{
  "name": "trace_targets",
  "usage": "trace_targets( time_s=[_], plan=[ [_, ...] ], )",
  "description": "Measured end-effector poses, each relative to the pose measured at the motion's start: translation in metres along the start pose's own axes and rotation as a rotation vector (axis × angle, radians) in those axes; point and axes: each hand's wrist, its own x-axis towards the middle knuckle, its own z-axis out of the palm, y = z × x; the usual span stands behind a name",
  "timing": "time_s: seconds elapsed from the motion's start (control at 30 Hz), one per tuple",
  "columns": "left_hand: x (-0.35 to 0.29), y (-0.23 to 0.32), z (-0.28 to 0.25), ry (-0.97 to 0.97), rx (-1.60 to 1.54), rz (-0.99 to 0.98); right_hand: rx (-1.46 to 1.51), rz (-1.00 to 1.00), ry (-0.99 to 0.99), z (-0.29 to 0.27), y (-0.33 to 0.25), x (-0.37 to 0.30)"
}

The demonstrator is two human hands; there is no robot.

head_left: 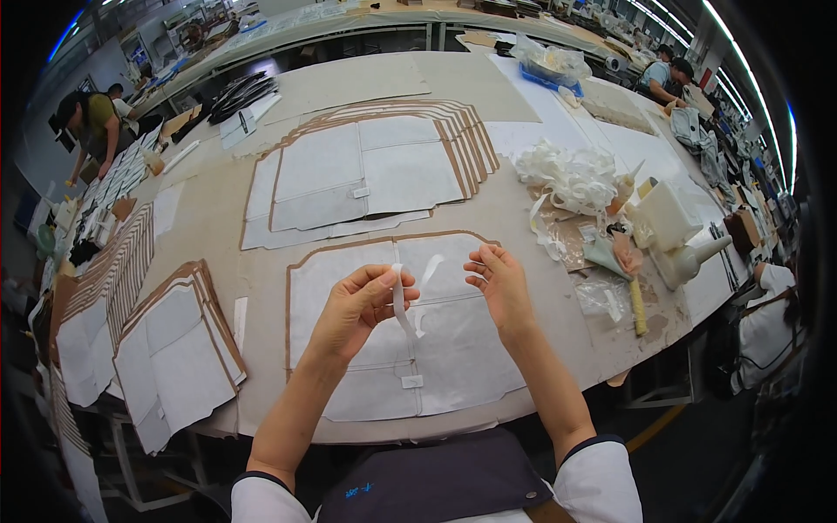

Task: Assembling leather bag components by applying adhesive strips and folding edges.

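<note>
My left hand (356, 301) pinches a white ribbon-like strip (399, 302); my right hand (503, 286) hovers to its right, loosely spread.

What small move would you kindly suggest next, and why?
Perhaps lower the left hand and its narrow, limp white strip toward the flat white panel edged in brown: the strip dangles before its central line, and the right hand seems free to help.

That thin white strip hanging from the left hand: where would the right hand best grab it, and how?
Probably pinch the white strip along its hanging length, below the grip of the left hand, coming from the right. It looks narrow and limp, its upper part is pinched, and the right hand is on that side.
</note>
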Motion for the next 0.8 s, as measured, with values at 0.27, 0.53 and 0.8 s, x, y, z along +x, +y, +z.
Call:
trace_targets(
  time_s=[0.27,0.53,0.8],
  plan=[
    [0.000,0.001,0.006,0.228,-0.121,0.137,-0.513,-0.449,-0.469,0.060,0.022,-0.059],
    [-0.012,0.009,-0.015,0.157,-0.027,0.031,-0.908,-1.285,-0.298,0.068,0.003,-0.047],
    [-0.016,0.024,-0.005,0.043,0.376,-0.092,-0.698,-0.643,-0.458,0.069,0.028,-0.023]
  ],
)
